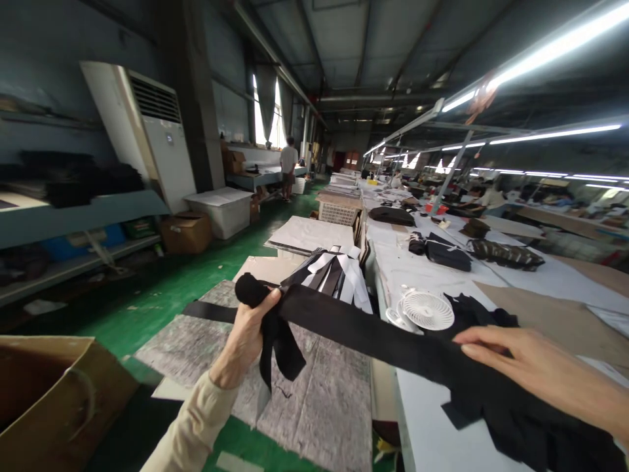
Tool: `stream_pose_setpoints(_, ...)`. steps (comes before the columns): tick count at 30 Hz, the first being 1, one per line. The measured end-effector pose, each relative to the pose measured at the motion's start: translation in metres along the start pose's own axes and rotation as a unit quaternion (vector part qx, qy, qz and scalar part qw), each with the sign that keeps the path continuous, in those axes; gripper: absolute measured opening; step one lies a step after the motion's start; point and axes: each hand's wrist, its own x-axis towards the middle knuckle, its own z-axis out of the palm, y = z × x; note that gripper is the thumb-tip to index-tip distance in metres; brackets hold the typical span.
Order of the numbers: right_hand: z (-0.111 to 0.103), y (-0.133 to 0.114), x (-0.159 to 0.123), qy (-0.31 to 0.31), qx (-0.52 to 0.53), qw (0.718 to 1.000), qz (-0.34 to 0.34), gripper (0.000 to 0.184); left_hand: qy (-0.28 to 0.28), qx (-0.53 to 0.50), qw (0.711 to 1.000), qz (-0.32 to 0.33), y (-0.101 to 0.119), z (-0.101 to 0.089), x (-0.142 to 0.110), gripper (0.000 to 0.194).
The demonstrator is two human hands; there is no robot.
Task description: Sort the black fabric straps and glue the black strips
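Observation:
My left hand (246,341) is raised over the aisle, its fingers closed round the bunched end of a long black fabric strip (354,331). The strip stretches right toward a heap of black fabric (521,406) on the white table (427,432). My right hand (535,370) lies flat on the strip near that heap, fingers stretched out together. Loose black ends hang down below my left fist.
A small white fan (425,310) sits on the table just behind the strip. Black and white cut strips (339,272) lie on a grey board (319,393). A cardboard box (44,393) stands at the lower left. A person (287,169) stands far down the green aisle.

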Motion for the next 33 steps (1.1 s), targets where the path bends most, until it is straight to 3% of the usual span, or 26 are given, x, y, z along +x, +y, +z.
stream_pose_setpoints(3,0.023,-0.021,0.007,-0.021,-0.09,0.994,-0.05,0.032,-0.051,0.057,0.997,-0.012,-0.008,0.017,-0.013,0.033)
stream_pose_setpoints(8,0.076,-0.092,0.017,-0.104,0.004,0.989,-0.107,0.062,-0.211,0.165,0.963,-0.016,-0.025,0.055,-0.04,0.026)
stream_pose_setpoints(11,0.086,-0.111,0.021,-0.124,0.029,0.99,-0.066,0.038,-0.211,0.176,0.962,-0.012,-0.027,0.061,-0.04,0.025)
stream_pose_setpoints(13,0.083,-0.108,0.024,-0.119,0.069,0.99,-0.035,0.012,-0.163,0.187,0.969,0.003,-0.029,0.05,-0.031,0.028)
stream_pose_setpoints(14,0.079,-0.103,0.026,-0.113,0.098,0.988,-0.023,0.011,-0.14,0.199,0.97,0.003,-0.032,0.04,-0.025,0.03)
stream_pose_setpoints(17,0.069,-0.085,0.033,-0.096,0.191,0.977,0.006,0.029,-0.104,0.25,0.961,-0.047,-0.055,-0.002,-0.007,0.035)
stream_pose_setpoints(20,0.065,-0.07,0.043,-0.072,0.283,0.956,0.043,0.041,-0.146,0.278,0.942,-0.117,-0.093,-0.05,0.001,0.038)
stream_pose_setpoints(24,0.058,-0.067,0.059,0.002,0.365,0.927,0.081,0.043,-0.126,0.211,0.936,-0.251,-0.141,-0.097,-0.008,0.042)
stream_pose_setpoints(28,0.047,-0.071,0.075,0.062,0.396,0.913,0.08,0.04,-0.084,0.095,0.927,-0.354,-0.17,-0.107,-0.025,0.041)
stream_pose_setpoints(33,0.034,-0.071,0.089,0.147,0.413,0.897,0.054,0.037,-0.117,-0.06,0.901,-0.414,-0.191,-0.09,-0.036,0.043)
